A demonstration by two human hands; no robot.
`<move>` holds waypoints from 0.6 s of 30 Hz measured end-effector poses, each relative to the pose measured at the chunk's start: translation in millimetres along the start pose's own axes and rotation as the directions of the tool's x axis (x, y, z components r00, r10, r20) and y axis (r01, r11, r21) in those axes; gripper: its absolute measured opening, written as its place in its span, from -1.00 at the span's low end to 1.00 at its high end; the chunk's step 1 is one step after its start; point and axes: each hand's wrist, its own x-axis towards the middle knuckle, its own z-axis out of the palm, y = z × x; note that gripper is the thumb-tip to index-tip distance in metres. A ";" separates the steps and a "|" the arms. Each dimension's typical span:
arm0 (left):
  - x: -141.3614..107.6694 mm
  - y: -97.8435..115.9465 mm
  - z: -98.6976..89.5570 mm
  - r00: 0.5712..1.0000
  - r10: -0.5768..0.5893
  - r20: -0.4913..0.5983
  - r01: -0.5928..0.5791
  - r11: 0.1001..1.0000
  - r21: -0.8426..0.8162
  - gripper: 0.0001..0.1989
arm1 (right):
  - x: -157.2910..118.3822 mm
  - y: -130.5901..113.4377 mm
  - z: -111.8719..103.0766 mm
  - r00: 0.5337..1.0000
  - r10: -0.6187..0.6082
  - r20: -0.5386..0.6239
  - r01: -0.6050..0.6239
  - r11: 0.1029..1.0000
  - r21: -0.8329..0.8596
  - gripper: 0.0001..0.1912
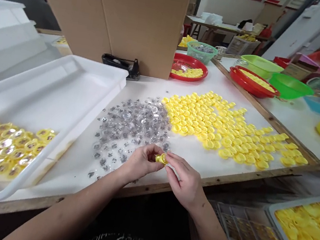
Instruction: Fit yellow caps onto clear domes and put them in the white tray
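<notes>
Close to the table's front edge, my left hand [144, 161] and my right hand [184, 179] meet around a small yellow piece [161, 158]. The fingertips of both hands pinch it from either side. Beyond my left hand lies a spread of small clear pieces with dark marks [135, 122]. Many round yellow pieces [209, 120] cover the table beyond and to the right of my hands. At the left, a white tray [89, 104] holds yellow pieces with shiny, dark centres [5, 143].
A cardboard sheet [128, 16] stands at the back, with a black tool [121, 65] at its foot. Red plates [188, 67], green bowls [289, 88] and a wooden strip [266, 117] are farther back. A bin of yellow pieces [309, 235] stands at lower right.
</notes>
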 end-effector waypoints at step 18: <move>-11.6 -11.7 -11.9 0.995 -0.057 0.075 0.074 0.969 -0.236 -0.71 | 30.6 -8.4 -7.2 0.970 0.057 0.235 -0.062 0.998 0.014 -0.75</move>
